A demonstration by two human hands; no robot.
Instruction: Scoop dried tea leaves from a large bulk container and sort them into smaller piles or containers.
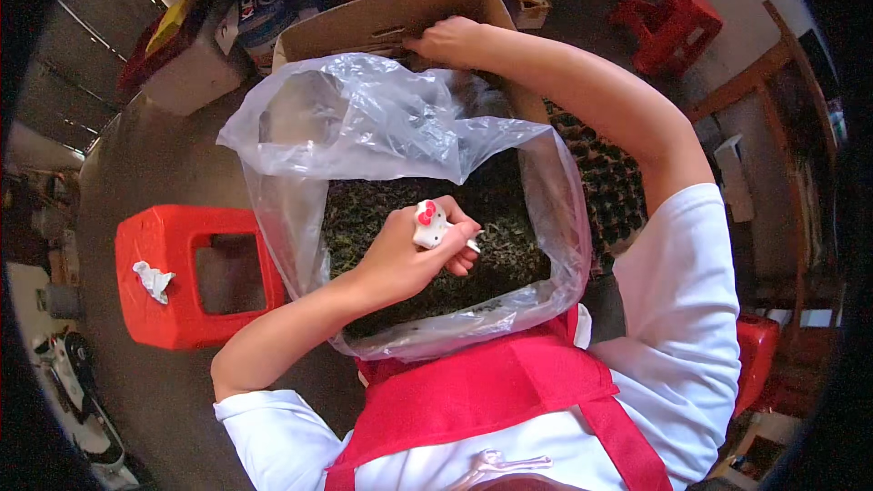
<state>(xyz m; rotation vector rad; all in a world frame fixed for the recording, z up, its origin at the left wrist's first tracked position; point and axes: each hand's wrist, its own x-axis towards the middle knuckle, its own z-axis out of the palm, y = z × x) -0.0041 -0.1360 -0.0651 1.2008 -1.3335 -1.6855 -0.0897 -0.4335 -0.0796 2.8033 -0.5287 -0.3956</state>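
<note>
**Now gripping a small white cat-faced object (426, 225) in the left hand (405, 251), over the loose dark leaves (500, 227)**

Clasps it firmly between thumb and curled fingers, near the middle of the filled area as seen from above. Shows the cat face and its red bow upward, toward the head, at the upper-left end. Slants along its long axis from there toward the lower right, mostly sideways across the front of the body and slightly toward it. Ends in a pale stub just past the thumb, apparently part of the same object. Disappears in between, under the thumb. Cannot tell whether the lower fingers touch the leaves.

Reaches over with the right hand (446, 41) to the far wall of a cardboard box (350, 25), with fingers bent near a slot there. Cannot tell whether anything is pinched in that hand.

Lines the box with a clear plastic bag (566, 191), crumpled and folded across the far side, slack around the near edge. To the left, on a red stool (159, 236), a scrap of crumpled white paper (153, 281). Just right of the box, dark celled trays (611, 184). Below, against the near side of the bag, a red apron (473, 391) over white sleeves.
</note>
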